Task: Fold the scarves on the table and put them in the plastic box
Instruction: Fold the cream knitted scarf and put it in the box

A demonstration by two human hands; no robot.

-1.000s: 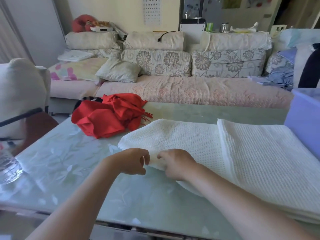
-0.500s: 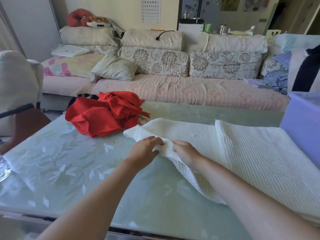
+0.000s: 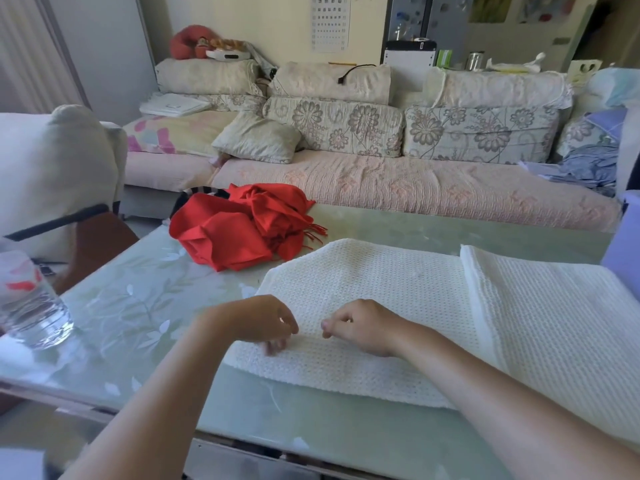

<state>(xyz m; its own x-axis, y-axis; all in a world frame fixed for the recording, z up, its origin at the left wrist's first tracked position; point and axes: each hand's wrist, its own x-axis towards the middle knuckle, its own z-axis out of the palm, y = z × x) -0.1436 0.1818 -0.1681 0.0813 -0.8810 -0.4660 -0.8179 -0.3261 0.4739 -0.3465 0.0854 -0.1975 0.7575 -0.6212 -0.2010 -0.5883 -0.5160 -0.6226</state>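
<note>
A white waffle-knit scarf [image 3: 388, 292] lies flat on the glass table [image 3: 145, 306], with a folded layer [image 3: 554, 323] of it on the right. My left hand [image 3: 256, 320] hovers over its front-left part, fingers loosely curled down and the tips touching the cloth. Close beside it, my right hand [image 3: 363, 327] rests on the scarf with loosely curled fingers; no cloth shows in its grasp. A crumpled red scarf [image 3: 242, 233] with fringe sits at the table's far left. The lilac plastic box [image 3: 623, 237] stands at the right edge, partly cut off.
A clear glass vessel [image 3: 31, 306] stands at the table's left edge. A cushioned chair [image 3: 52, 174] is at the left and a sofa [image 3: 415, 188] runs behind the table. A black-and-white striped cloth [image 3: 197, 194] peeks out behind the red scarf.
Half a second ago both hands pinched a raised fold of the white scarf. That fold now lies flat, its edge is nearer me, and both hands have let go.
</note>
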